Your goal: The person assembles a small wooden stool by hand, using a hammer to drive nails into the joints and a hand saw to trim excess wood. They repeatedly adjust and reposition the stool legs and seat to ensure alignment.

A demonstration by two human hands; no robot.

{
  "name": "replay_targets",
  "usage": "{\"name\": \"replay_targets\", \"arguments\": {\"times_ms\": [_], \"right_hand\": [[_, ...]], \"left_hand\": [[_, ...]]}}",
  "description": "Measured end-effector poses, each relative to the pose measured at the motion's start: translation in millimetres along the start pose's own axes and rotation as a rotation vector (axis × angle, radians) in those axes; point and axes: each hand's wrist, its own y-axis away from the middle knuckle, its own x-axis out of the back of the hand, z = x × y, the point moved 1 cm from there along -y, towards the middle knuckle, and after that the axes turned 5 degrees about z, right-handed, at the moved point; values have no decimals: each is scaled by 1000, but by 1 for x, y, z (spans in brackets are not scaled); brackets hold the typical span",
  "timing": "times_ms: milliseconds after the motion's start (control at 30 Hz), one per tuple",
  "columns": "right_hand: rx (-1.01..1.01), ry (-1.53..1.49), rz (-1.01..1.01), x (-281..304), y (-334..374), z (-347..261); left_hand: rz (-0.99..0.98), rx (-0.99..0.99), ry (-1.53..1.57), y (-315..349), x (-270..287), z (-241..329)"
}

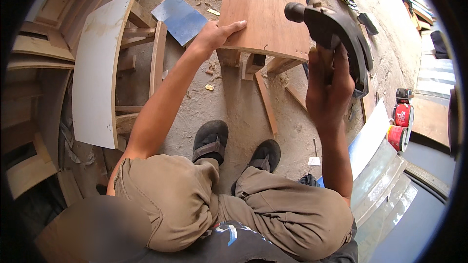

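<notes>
Gripping a dark hammer (336, 34), right hand (329, 85) hides its handle; left hand (214, 36) lies flat on brown board (265, 9).

dusty concrete floor (239, 102) carries a brown wooden stool (265, 12) and a white board (97, 68). blue sheet (179, 18), loose slats (265, 102), wood chips (209, 86) and red cans (400, 124) lie on it too
</notes>
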Motion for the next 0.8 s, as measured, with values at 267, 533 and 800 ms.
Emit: {"name": "replay_targets", "arguments": {"times_ms": [267,533,800], "right_hand": [[-143,2,-194,-13,10,26],[10,-8,39,5,22,9],[-505,-308,-46,-28,60,43]], "left_hand": [[-19,15,-16,-1,0,4],[-8,18,-13,1,-6,3],[4,7,-9,2,-4,-3]]}}
